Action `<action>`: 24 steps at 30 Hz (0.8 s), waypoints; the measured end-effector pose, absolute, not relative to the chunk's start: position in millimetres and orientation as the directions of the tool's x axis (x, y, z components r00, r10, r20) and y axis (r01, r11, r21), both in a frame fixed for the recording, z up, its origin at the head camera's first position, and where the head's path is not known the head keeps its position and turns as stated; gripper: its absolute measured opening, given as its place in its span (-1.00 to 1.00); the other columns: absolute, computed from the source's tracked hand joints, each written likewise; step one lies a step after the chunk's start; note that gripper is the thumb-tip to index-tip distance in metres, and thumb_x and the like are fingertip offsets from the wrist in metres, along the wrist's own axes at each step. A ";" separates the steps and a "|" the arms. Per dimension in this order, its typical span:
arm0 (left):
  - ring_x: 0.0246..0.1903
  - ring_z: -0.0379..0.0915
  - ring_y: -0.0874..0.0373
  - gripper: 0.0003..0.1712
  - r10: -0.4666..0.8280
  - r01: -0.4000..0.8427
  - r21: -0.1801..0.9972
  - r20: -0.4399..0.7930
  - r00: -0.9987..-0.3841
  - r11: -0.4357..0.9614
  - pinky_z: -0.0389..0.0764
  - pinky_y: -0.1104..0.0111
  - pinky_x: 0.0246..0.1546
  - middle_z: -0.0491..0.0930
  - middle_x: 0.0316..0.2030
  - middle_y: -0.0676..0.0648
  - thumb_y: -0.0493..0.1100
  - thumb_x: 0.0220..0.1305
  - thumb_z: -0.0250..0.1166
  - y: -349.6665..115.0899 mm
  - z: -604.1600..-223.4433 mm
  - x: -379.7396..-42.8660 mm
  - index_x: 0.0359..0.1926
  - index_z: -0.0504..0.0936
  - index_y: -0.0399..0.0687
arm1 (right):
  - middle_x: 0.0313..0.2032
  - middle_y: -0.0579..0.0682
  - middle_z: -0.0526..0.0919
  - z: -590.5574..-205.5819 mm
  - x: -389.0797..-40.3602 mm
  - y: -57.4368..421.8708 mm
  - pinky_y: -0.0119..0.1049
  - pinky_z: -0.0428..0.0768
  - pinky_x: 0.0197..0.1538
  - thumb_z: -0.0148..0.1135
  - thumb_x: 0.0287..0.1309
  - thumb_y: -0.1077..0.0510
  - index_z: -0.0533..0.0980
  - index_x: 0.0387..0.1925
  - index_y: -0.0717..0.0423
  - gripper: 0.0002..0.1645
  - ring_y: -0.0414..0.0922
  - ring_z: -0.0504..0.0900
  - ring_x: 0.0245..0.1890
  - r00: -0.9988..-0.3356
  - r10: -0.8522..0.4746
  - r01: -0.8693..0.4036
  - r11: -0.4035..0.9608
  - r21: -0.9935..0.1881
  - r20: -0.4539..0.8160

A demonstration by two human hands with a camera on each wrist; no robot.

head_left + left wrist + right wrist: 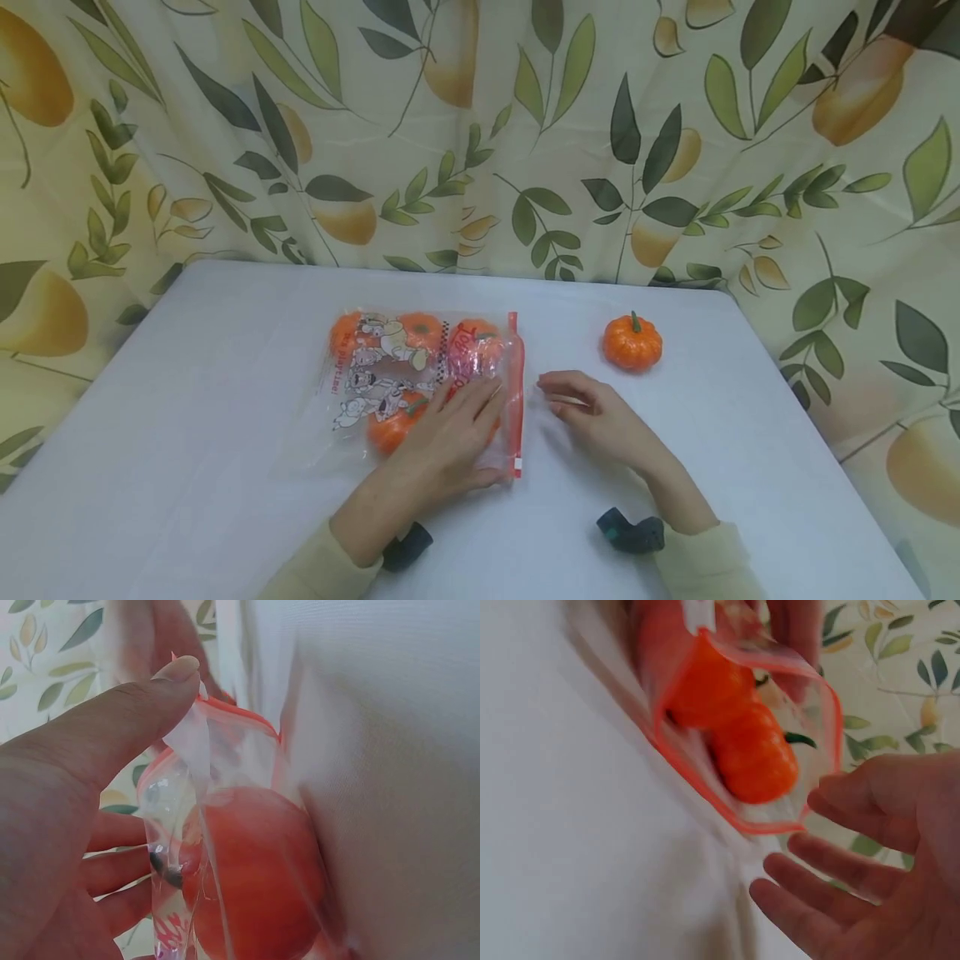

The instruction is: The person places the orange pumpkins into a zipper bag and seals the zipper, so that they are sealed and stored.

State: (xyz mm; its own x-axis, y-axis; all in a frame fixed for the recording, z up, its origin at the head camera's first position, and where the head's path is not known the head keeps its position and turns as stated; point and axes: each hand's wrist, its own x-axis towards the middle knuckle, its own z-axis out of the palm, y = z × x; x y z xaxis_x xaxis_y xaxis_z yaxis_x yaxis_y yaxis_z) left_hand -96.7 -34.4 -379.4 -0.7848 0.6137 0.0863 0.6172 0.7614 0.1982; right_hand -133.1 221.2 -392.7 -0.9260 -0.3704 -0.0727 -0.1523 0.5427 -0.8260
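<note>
Zip bag [517, 358] lies under the left hand [448, 437], fingers extended; the right hand [603, 421], loosely curved, grips nothing.

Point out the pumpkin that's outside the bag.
The pumpkin alone on the white table, just beyond the right hand; the other pumpkins are inside the clear bag.

We see plain, long sleeves in a pale beige with a yellowish cast, the left sleeve [318, 567] and the right sleeve [708, 562] both ending short of the wrist. We find the left hand [450, 433] and the right hand [603, 425] bare. By the left wrist we note a small, stubby black device [407, 547]; its rounded, elbow-shaped counterpart [632, 533] by the right wrist shows a dark teal patch.
</note>
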 end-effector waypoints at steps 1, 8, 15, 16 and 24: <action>0.51 0.05 0.02 0.13 0.612 0.615 0.199 0.084 -0.786 0.763 0.03 -0.09 0.51 0.17 0.50 -0.06 0.35 0.07 0.39 -34.4 -379.4 -96.6 0.52 0.16 -0.04 | 0.23 0.05 0.55 -389.8 -133.9 224.6 -0.01 0.55 0.26 0.16 0.36 0.22 0.47 0.24 0.07 -0.56 0.06 0.52 0.27 -0.938 -0.344 -0.164 0.563 -0.810 -0.049; 0.51 0.02 0.03 0.14 0.616 0.617 0.216 0.079 -0.784 0.757 0.00 -0.07 0.53 0.15 0.51 -0.05 0.35 0.08 0.39 -34.4 -380.3 -96.1 0.52 0.14 -0.06 | 0.20 0.15 0.52 -370.5 -137.4 247.1 0.17 0.52 0.23 0.12 0.36 0.27 0.46 0.21 0.14 -0.60 0.16 0.48 0.25 -0.980 -0.169 -0.193 0.703 -0.684 0.104; 0.51 0.04 0.02 0.13 0.620 0.623 0.206 0.085 -0.780 0.755 0.01 -0.07 0.53 0.17 0.50 -0.05 0.34 0.09 0.40 -35.3 -380.5 -95.6 0.52 0.15 -0.07 | 0.20 0.28 0.43 -364.9 -142.0 266.1 0.34 0.48 0.19 0.12 0.32 0.30 0.44 0.18 0.27 -0.59 0.27 0.43 0.19 -0.971 -0.054 -0.188 0.777 -0.601 0.234; 0.51 0.04 0.02 0.13 0.621 0.624 0.205 0.086 -0.779 0.754 0.02 -0.07 0.53 0.17 0.50 -0.05 0.34 0.09 0.40 -35.4 -380.3 -95.6 0.52 0.15 -0.07 | 0.23 0.29 0.41 -364.6 -142.9 268.4 0.37 0.46 0.18 0.12 0.33 0.29 0.43 0.19 0.27 -0.59 0.27 0.41 0.21 -0.972 -0.039 -0.174 0.780 -0.601 0.231; 0.52 0.02 0.03 0.12 0.630 0.632 0.191 0.080 -0.773 0.751 0.05 -0.09 0.51 0.15 0.51 -0.04 0.34 0.09 0.39 -34.9 -380.0 -96.7 0.52 0.16 -0.07 | 0.28 0.36 0.35 -367.0 -159.4 279.4 0.37 0.33 0.30 0.04 0.30 0.33 0.44 0.13 0.39 -0.61 0.35 0.32 0.30 -0.948 0.012 -0.182 0.802 -0.569 0.319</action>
